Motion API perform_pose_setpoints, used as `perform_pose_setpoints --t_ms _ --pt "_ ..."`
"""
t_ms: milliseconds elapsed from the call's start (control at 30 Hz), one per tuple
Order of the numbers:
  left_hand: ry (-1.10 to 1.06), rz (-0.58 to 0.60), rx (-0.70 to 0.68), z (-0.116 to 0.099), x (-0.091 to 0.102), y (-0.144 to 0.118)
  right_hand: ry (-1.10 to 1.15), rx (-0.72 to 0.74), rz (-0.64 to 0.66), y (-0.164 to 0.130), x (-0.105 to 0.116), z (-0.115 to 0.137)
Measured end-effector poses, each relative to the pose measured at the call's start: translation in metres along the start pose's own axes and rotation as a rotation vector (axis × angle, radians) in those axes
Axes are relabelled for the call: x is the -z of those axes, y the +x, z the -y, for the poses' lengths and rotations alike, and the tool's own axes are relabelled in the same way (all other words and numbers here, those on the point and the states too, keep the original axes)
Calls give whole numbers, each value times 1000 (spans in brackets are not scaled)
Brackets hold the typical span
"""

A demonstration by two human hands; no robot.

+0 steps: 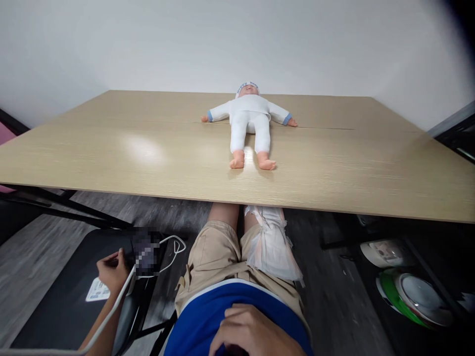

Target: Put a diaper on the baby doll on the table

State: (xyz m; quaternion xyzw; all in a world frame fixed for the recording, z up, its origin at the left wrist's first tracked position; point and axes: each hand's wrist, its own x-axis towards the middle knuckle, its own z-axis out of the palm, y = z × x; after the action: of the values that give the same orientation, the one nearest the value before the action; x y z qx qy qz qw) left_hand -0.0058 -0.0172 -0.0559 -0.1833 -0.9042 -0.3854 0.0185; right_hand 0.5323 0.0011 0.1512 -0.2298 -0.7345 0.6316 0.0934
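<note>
A baby doll (249, 124) in a white suit and cap lies on its back in the middle of the wooden table (111, 148), feet toward me. A white diaper (272, 244) rests on my right thigh below the table edge. My left hand (112, 272) reaches down to the left and holds a dark blurred device (145, 252) with a white cable (174, 247) on a black seat. My right hand (252, 331) rests against my blue shirt at my belly, fingers curled, nothing visible in it.
A black chair seat (63, 296) with a white card (97, 290) stands at my left. On the floor to the right lie a green and white appliance (411, 294) and a white one (384, 252). Black table legs (55, 205) run under the left side.
</note>
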Motion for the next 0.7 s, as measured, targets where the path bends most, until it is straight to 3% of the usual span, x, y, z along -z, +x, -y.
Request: perform_pose_setpoints --t_ms 100,700 --pt "-38 -47 12 0 0 -1 17 -2 -12 0 -3 -2" --pt "44 -52 -44 -1 -2 1 34 -24 -31 -3 -8 -8"
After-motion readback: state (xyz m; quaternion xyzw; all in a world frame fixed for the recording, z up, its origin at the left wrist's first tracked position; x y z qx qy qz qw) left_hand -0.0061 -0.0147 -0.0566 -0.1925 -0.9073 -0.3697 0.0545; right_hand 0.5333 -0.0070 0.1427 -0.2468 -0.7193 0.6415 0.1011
